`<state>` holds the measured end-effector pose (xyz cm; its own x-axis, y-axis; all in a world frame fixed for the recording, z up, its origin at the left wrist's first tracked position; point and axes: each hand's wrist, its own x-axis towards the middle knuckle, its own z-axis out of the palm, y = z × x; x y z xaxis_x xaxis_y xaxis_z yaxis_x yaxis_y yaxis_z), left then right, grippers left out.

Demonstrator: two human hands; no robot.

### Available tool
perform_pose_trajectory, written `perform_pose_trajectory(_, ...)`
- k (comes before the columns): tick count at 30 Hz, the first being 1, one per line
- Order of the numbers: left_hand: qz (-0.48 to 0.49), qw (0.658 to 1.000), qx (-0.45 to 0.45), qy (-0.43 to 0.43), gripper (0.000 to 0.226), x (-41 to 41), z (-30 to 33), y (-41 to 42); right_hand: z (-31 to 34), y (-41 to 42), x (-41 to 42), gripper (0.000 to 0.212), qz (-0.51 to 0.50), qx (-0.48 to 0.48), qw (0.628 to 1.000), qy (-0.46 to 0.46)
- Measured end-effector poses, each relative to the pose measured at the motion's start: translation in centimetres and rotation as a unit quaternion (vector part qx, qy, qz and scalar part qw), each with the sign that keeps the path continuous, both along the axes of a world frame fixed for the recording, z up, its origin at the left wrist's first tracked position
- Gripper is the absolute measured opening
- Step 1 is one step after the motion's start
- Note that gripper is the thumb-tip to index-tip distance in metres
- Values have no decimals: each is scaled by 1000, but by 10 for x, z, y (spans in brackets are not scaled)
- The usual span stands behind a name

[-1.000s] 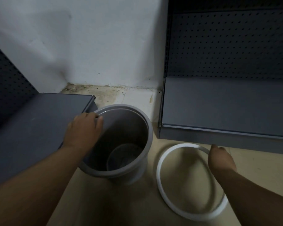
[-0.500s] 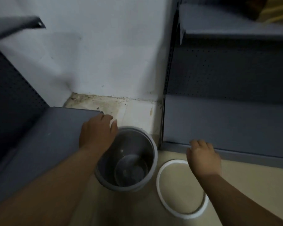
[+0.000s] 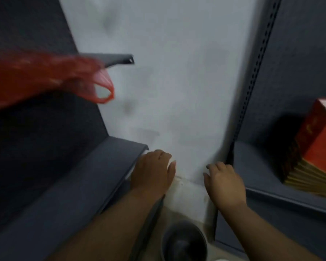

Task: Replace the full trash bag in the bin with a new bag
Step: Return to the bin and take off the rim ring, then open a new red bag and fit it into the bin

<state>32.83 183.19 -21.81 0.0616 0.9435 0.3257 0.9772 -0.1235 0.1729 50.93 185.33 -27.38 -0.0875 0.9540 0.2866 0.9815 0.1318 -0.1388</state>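
Head view, blurred by motion: at the far left a red plastic bag (image 3: 45, 80) lies on the upper grey shelf (image 3: 119, 58), and one of its loop handles hangs over the shelf's end in front of the white wall (image 3: 177, 72). Below it runs the lower grey shelf (image 3: 79, 185), whose corner ends just beside my left hand (image 3: 152, 172).

My left hand is raised in front of the wall with the palm turned away from me, fingers loosely curled and thumb out to the side; it grasps nothing. Its forearm runs down to the bottom left of the picture.

Between my two forearms, low in the picture, stands the grey bin (image 3: 184, 242). It is upright, its mouth faces up, and I see only a dark bare inside, with no bag over its rim. It stands on the pale floor near the foot of the wall, well below both hands.

My right hand (image 3: 224, 183) is next, raised at about the same height as the left, fingers spread and slack, holding nothing. It is near the slotted upright of the right shelving unit (image 3: 252, 76); I cannot tell whether the fingertips touch it.

At the far right, on that unit's shelf, a red box (image 3: 320, 140) leans tilted above a stack of yellowish flat things (image 3: 309, 178), too blurred to name.
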Motion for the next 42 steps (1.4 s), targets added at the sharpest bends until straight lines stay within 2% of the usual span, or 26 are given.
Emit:
perform_pose_trajectory(4, -3, 999, 28, 17, 48, -37, 97, -29, 96, 8, -56, 29, 70, 47, 996, 22)
perform_pose_trajectory(6, 21, 997, 68, 37, 42, -58, 134, -47, 135, 6, -86, 33, 105, 65, 992, 31)
perform_pose_trajectory(8, 40, 993, 99, 59, 37, -77, 164, -67, 167, 0, -116, 35, 142, 80, 985, 46)
perform_pose_trajectory(12, 108, 976, 130, 134, 42, -123, 202, -106, 211, -14, -175, 40, 221, 95, 970, 46)
perform_pose_trajectory(16, 220, 953, 6, 208, 80, -162, 222, -138, 232, -25, -226, 51, 280, 89, 955, 34)
perform_pose_trajectory(19, 284, 913, -69, 283, 91, -186, 224, -153, 238, -28, -252, 66, 290, 67, 955, 18)
perform_pose_trajectory(23, 309, 898, -97, 297, 83, -219, 221, -166, 239, -26, -273, 71, 286, 47, 957, -17)
perform_pose_trajectory(27, 279, 912, -83, 290, 47, -237, 219, -173, 235, -25, -286, 74, 285, 39, 957, -33)
perform_pose_trajectory(31, 243, 931, -66, 263, 29, -241, 213, -179, 232, -24, -291, 64, 295, 31, 954, -48)
perform_pose_trajectory(36, 210, 942, -2, 263, 9, -243, 202, -178, 236, -24, -281, 33, 283, 77, 954, -61)
perform_pose_trajectory(39, 188, 943, 14, 274, 32, -235, 201, -168, 236, -26, -258, 25, 261, 81, 961, -40)
perform_pose_trajectory(42, 174, 942, 75, 276, 37, -213, 198, -151, 235, -27, -221, 21, 230, 82, 970, -11)
